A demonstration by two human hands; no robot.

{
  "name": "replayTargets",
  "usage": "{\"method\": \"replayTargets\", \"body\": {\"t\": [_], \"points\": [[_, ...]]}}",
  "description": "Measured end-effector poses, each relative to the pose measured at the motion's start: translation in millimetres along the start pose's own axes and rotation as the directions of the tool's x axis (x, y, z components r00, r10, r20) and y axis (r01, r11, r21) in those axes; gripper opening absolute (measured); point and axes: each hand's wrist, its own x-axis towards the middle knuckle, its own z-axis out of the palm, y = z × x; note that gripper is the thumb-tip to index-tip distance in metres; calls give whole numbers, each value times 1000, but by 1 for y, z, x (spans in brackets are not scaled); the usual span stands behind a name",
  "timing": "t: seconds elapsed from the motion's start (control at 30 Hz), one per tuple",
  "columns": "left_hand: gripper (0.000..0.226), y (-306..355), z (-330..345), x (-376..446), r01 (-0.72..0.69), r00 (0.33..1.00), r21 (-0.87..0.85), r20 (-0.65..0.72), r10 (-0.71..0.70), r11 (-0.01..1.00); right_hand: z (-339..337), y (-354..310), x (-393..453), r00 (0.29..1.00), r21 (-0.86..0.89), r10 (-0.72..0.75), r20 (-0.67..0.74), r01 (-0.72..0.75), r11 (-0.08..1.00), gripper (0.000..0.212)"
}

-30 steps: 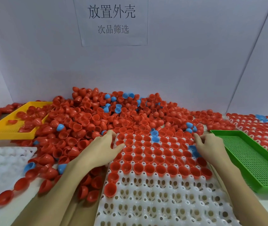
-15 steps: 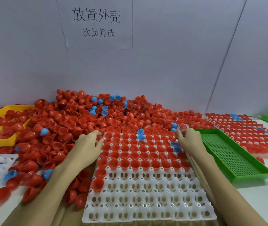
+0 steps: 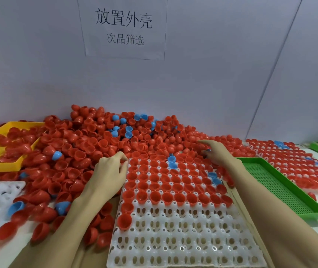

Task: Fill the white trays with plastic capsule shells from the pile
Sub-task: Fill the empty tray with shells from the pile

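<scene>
We see the white tray (image 3: 183, 238) at centre, its far rows filled with red and a few blue shells. The pile (image 3: 100, 140) lies behind it. At its far left corner our left hand (image 3: 107, 171) curls, perhaps pinching a shell; beyond its right corner our right hand (image 3: 215, 151) reaches, fingers spread. A green tray (image 3: 282, 192) sits right.

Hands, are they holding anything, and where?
The left hand rests on the white tray at its far left corner. The right hand reaches over the red shells, holding nothing visible.
</scene>
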Motion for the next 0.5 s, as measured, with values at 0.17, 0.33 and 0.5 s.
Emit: {"method": "replayTargets", "body": {"t": [0.17,0.33,0.5], "points": [[9,2,-4,0,-23,999,19,-46,24,1000,6,-10,0,981,-38,-45,-187,38,999,21],[9,9,-6,-1,-63,994,33,-81,66,997,-2,-18,-9,955,126,-7,-295,46,991,21],[8,23,-4,-7,-148,986,-46,-86,143,988,-24,-48,-45,989,891,142,-43,-27,453,25]]}}
